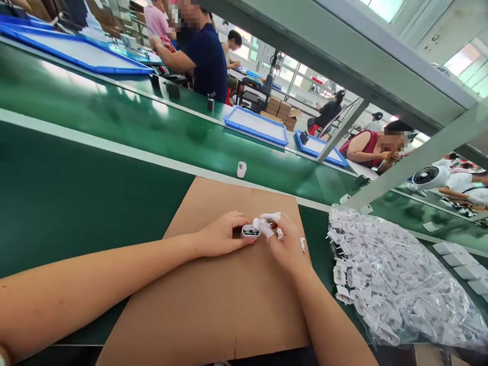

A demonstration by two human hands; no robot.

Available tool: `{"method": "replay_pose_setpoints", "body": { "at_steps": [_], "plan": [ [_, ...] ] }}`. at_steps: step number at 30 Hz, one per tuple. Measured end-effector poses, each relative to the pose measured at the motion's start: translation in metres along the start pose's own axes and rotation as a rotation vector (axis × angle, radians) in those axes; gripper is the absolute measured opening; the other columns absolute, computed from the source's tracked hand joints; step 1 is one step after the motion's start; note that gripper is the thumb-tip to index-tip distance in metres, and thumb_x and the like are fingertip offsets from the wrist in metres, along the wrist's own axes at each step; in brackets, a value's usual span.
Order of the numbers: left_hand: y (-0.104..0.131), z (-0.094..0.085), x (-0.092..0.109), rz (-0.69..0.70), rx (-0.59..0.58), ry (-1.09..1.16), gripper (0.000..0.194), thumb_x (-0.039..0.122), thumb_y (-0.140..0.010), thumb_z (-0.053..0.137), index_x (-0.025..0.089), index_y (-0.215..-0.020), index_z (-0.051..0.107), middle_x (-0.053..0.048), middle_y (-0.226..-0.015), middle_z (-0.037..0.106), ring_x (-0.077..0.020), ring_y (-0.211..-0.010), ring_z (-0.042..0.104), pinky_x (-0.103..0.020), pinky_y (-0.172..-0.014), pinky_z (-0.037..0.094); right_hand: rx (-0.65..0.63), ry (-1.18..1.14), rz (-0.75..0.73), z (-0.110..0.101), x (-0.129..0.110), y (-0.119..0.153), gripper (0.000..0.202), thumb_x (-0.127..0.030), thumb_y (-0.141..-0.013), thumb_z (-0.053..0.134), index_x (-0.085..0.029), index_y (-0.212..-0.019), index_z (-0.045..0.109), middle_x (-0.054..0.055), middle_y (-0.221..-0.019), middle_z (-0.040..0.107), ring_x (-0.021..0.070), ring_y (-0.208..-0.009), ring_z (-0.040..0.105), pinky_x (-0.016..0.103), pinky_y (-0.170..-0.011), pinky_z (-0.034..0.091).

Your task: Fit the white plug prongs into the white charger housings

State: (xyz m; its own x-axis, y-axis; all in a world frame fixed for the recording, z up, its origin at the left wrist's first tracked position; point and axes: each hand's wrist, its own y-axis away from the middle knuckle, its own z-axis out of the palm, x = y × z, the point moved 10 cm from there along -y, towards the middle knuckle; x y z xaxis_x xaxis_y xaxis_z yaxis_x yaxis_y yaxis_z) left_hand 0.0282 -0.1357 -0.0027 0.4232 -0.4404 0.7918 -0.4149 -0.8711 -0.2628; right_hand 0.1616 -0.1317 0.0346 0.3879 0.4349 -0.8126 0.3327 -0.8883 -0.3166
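Observation:
On a brown cardboard sheet (pixel 229 295), my left hand (pixel 221 235) grips a white oval housing (pixel 250 232) between thumb and fingers. The housing's open end faces up and shows a dark and green interior. My right hand (pixel 284 239) has white covers on some fingertips, which touch the housing's right side. Its fingers are curled around a small white piece (pixel 280 234). Another small white piece (pixel 302 244) lies on the cardboard just right of that hand.
A clear bag (pixel 404 274) of many white housings lies at the right, beside several white blocks (pixel 463 264). One white housing (pixel 241 169) stands on the green belt (pixel 183 137) ahead. Blue-edged trays (pixel 256 125) line the far side, where people sit. A metal frame (pixel 415 157) slants overhead.

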Motion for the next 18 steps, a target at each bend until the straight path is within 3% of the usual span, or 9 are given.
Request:
{"method": "replay_pose_setpoints", "body": {
  "at_steps": [2,5,13,18],
  "plan": [
    [-0.001,0.000,-0.002,0.005,-0.001,0.031,0.027,0.046,-0.085,0.067,0.020,-0.093,0.070,-0.005,-0.089,0.067,-0.0209,-0.088,0.061,-0.030,-0.072,0.050,-0.056,0.154,-0.142,0.010,-0.016,0.003,0.034,-0.014,-0.086,0.054,-0.027,-0.113,0.070,0.007,-0.102,0.065,0.0226,-0.101,0.059,0.038,-0.088,0.049],
    [-0.002,-0.001,-0.002,0.012,-0.004,0.062,0.024,0.043,-0.085,0.067,0.020,-0.087,0.069,-0.004,-0.087,0.067,-0.0207,-0.087,0.061,-0.031,-0.072,0.049,-0.117,0.314,-0.215,0.023,-0.026,0.006,0.042,-0.006,-0.082,0.049,-0.024,-0.115,0.067,0.008,-0.103,0.063,0.0245,-0.102,0.056,0.039,-0.086,0.049],
    [-0.003,-0.001,-0.003,-0.009,-0.031,0.080,0.023,0.044,-0.083,0.067,0.021,-0.078,0.069,-0.004,-0.081,0.064,-0.0216,-0.082,0.059,-0.034,-0.076,0.048,-0.229,0.540,-0.193,0.037,-0.031,-0.005,0.032,0.002,-0.071,0.047,-0.022,-0.084,0.063,0.005,-0.087,0.055,0.0229,-0.087,0.051,0.033,-0.073,0.042],
    [-0.003,-0.003,-0.005,-0.062,-0.017,0.081,0.026,0.046,-0.080,0.068,0.021,-0.073,0.068,-0.004,-0.079,0.061,-0.0216,-0.082,0.059,-0.033,-0.072,0.047,-0.212,0.572,-0.185,0.040,-0.027,-0.009,0.028,0.002,-0.066,0.047,-0.022,-0.074,0.060,0.004,-0.078,0.050,0.0220,-0.078,0.048,0.032,-0.066,0.038]
  ]
}}
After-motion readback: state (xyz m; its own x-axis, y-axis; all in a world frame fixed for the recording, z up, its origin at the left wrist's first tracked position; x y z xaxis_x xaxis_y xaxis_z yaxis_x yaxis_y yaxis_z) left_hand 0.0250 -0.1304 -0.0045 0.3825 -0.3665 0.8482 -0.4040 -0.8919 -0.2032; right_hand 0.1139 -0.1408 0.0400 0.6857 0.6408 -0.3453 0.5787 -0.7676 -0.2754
